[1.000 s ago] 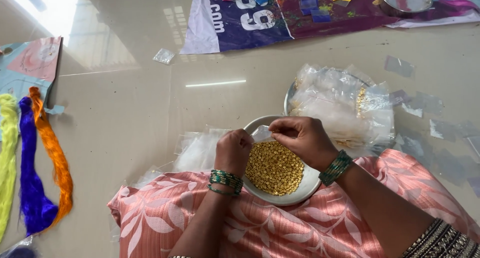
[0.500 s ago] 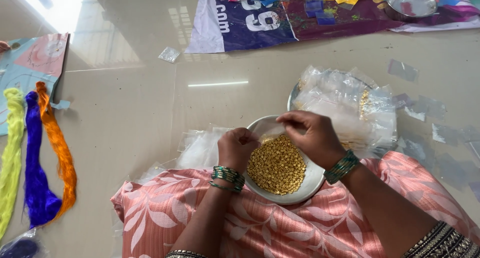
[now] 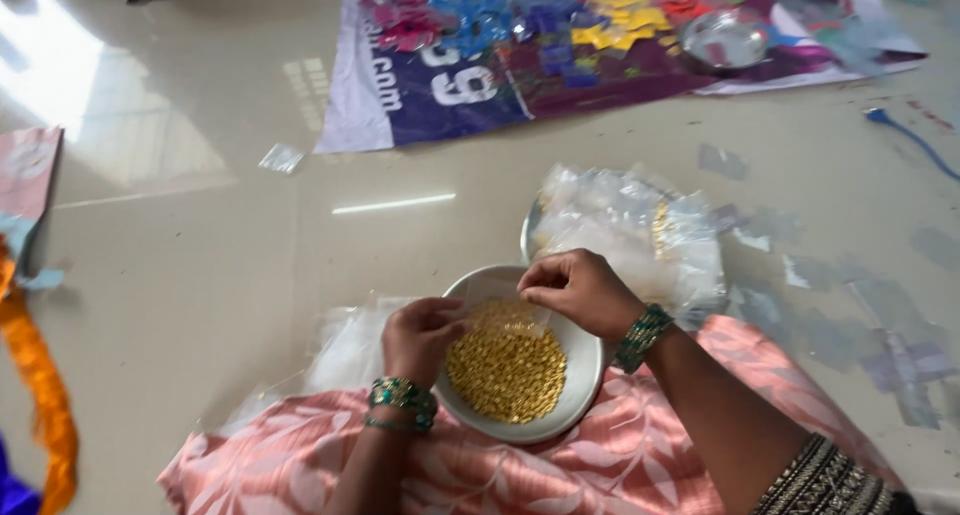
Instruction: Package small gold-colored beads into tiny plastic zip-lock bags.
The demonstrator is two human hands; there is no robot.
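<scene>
A white bowl (image 3: 590, 375) full of small golden beads (image 3: 505, 370) rests on the pink floral cloth (image 3: 300, 465) over my lap. Both hands are above the bowl's far rim. My left hand (image 3: 420, 335), with green bangles at the wrist, pinches one end of a small clear plastic packet (image 3: 497, 310). My right hand (image 3: 575, 290), also bangled, pinches the other end with closed fingers. The packet is thin and hard to make out against the beads.
A metal plate heaped with clear packets (image 3: 630, 225) sits just beyond the bowl. Empty clear wrappers (image 3: 850, 325) litter the floor at right. A printed banner with coloured pieces (image 3: 600, 35) and a steel dish (image 3: 722, 40) lie farther off. An orange thread bundle (image 3: 40, 395) lies at left.
The view has shifted, so the thread bundles now sit at the left edge. Both hands stay over the bowl, still pinching the packet, with only small finger movement.
</scene>
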